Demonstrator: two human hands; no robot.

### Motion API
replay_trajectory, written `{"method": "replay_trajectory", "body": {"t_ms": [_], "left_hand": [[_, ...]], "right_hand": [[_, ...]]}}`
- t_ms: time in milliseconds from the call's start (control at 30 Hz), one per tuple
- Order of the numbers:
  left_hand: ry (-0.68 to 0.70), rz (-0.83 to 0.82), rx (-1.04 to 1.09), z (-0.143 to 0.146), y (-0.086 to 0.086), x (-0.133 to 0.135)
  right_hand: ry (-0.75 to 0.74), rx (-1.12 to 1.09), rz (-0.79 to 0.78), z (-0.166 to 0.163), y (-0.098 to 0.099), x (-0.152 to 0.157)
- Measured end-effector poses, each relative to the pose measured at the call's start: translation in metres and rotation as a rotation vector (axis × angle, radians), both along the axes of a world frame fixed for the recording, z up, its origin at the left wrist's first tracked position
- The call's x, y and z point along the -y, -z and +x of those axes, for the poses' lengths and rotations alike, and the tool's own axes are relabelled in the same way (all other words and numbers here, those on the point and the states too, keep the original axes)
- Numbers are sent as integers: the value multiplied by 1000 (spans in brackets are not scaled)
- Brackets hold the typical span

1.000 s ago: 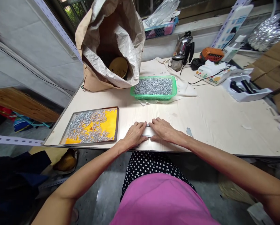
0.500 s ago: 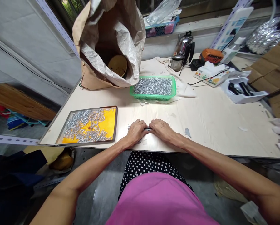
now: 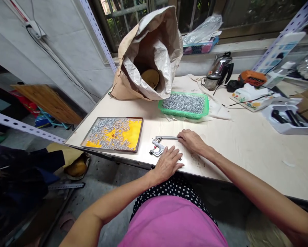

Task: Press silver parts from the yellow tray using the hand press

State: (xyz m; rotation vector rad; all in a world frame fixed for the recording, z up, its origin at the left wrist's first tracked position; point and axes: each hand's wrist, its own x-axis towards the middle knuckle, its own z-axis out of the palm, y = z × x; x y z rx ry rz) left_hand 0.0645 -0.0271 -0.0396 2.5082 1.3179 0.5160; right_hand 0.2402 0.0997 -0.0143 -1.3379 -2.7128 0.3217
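A silver pair of pliers (image 3: pixel 158 150) with a C-shaped jaw, a spring and a small red part lies on the table. My right hand (image 3: pixel 191 140) has its fingers closed round the end of the upper handle. Over the lower handle rests my left hand (image 3: pixel 167 160), palm down with its fingers spread, hiding most of that handle. Left of the pliers is a shallow tray (image 3: pixel 140 134) with a yellow bottom, partly covered by small silver metal pins (image 3: pixel 102 132). A green plastic basket (image 3: pixel 206 108) behind the hands is full of similar pins (image 3: pixel 183 103).
A large paper sack (image 3: pixel 126 80) stands open at the back, with a yellowish round container (image 3: pixel 150 78) inside. Toward the back right are a metal kettle (image 3: pixel 223 65), a metal cup (image 3: pixel 210 83), an orange device (image 3: pixel 253 78), a tissue pack (image 3: pixel 251 99) and a white tray (image 3: pixel 285 125).
The view has turned left. My hands, close together over a dark thin object before, have parted: the left lies flat nearer the table's edge, and the pliers now show.
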Motion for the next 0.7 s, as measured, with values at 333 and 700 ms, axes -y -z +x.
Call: {"method": "replay_trajectory", "body": {"t_ms": [333, 700], "left_hand": [[25, -77, 83, 0, 0, -1], [-33, -121, 9, 3, 14, 2]], "right_hand": [[-308, 41, 80, -76, -29, 13], [-646, 61, 156, -138, 4, 22]]}}
